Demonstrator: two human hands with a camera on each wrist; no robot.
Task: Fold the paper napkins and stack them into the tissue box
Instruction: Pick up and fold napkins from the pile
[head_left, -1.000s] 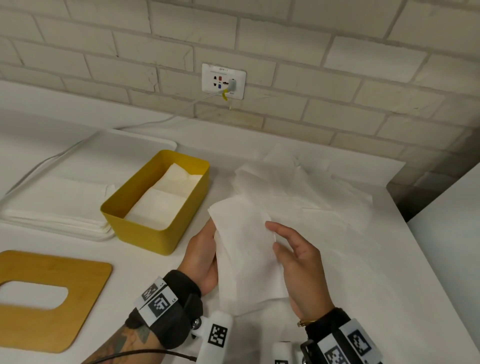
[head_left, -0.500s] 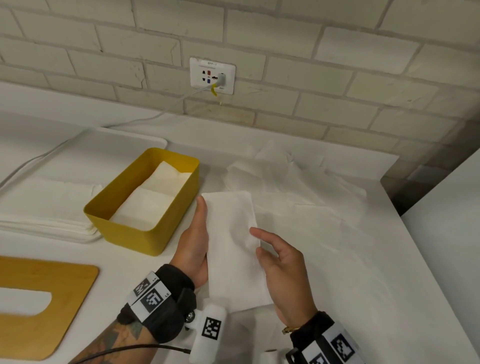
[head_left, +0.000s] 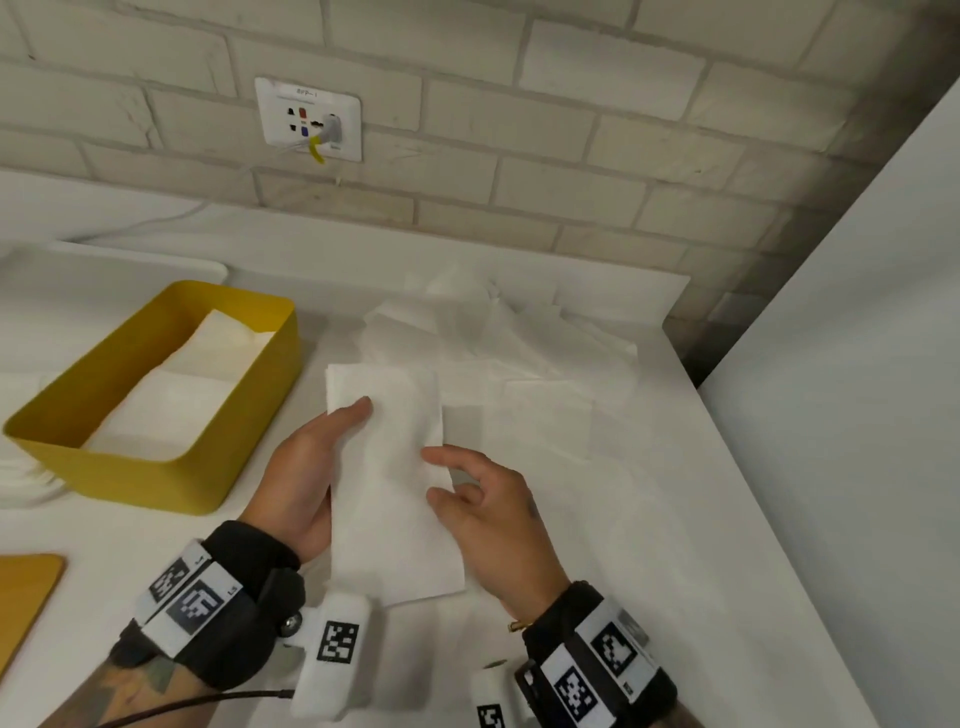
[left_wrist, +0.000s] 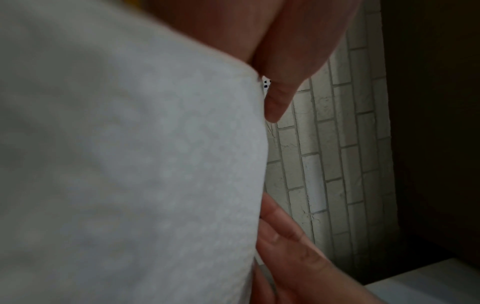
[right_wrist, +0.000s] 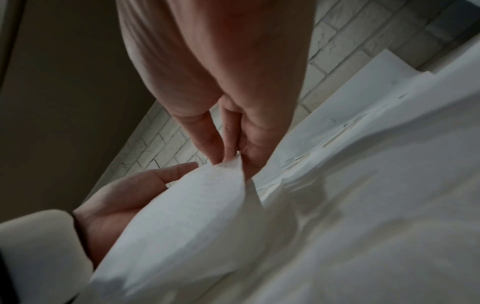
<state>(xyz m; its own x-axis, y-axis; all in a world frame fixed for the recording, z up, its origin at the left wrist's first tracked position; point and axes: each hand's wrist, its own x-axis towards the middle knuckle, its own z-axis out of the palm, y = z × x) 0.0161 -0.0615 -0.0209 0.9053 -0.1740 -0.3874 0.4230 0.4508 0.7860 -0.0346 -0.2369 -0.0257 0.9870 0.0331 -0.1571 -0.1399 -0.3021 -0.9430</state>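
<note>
Napkin fold now closed: folded napkin (head_left: 387, 467) down from a loose, half-open sheet a second ago to a narrow flat strip, long axis running up the frame. Means, by the look of it, one fold finished and ready for the box.

Left grip (head_left: 306, 478) pinching the strip's left edge, thumb laid across the top face, fingers hidden underneath. Right grip (head_left: 493, 514) pinching the right edge between thumb and fingertips, plainest in the right wrist view. Strip held low over the counter (head_left: 649, 571), centre of frame, just beside the yellow tissue box (head_left: 156, 478) but apart from it.

Box open on top, with stacked napkins (head_left: 171, 410) already lying inside; wooden lid (head_left: 26, 597) off, at the lower left edge of the frame.

Room to move: short open path leftward, up over the box's right-hand wall, then lining up lengthwise with the box's slanted long side. Loose napkin pile (head_left: 519, 353) spread behind and to the right, upper centre, probably easy to snag. White side panel (head_left: 857, 415) closing off the right of the frame, brick wall across the top.
</note>
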